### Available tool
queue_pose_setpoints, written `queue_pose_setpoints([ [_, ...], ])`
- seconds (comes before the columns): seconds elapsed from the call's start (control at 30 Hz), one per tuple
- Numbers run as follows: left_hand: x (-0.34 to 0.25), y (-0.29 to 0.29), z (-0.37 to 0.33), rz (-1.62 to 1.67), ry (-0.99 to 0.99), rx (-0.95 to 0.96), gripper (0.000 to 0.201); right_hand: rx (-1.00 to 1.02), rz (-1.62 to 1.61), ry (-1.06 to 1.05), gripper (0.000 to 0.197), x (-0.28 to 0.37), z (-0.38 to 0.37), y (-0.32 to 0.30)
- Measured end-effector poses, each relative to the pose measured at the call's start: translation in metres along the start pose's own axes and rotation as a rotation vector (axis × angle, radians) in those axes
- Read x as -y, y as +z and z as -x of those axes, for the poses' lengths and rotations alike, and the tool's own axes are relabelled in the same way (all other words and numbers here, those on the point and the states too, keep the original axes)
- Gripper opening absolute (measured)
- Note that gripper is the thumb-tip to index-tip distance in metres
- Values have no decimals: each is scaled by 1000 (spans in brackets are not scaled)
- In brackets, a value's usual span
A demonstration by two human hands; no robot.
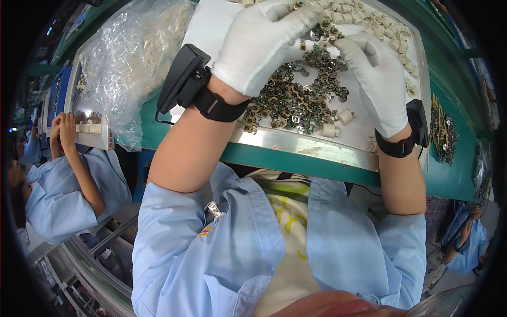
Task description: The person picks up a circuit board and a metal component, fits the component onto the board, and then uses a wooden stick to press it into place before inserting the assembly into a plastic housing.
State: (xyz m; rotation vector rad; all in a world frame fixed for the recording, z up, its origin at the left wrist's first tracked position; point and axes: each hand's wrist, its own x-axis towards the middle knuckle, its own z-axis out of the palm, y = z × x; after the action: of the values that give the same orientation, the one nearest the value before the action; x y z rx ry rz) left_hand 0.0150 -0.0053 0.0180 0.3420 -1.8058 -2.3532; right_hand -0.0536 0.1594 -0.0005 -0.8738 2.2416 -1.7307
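Note:
My left hand point(259, 45), in a white glove, reaches over the far part of a white tray point(364, 119) with a metal rim, its fingers bent together by small metal parts. My right hand point(377, 79), also gloved, is opposite, thumb and forefinger curled toward each other. What either hand pinches is too small or hidden to make out. Below and between them lies a loose heap of small dark metal parts with green bits point(301, 100). Cream cylindrical pieces point(330, 130) lie by its near edge, and many more cream pieces point(398, 34) line the tray's far right.
A clear plastic bag point(132, 63) of pale pieces stands left of the tray. On the green table point(449, 177) at right lies another pile of small parts point(443, 132). A co-worker in light blue point(79, 185) sits at left; another person point(467, 238) is at far right.

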Motion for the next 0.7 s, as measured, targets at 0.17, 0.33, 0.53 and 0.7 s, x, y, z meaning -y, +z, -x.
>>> queue_pose_setpoints([
  [0.17,5,2,7,-275,322,39,19,-7,56,-47,19,-5,1,-5],
  [0.33,10,0,8,-457,512,121,24,-69,129,13,19,-4,2,-6],
  [0.53,6,3,4,-197,291,52,25,-3,126,-128,19,1,-1,-1],
  [0.7,13,7,9,-371,358,221,23,-34,65,-107,18,-1,1,-4],
])
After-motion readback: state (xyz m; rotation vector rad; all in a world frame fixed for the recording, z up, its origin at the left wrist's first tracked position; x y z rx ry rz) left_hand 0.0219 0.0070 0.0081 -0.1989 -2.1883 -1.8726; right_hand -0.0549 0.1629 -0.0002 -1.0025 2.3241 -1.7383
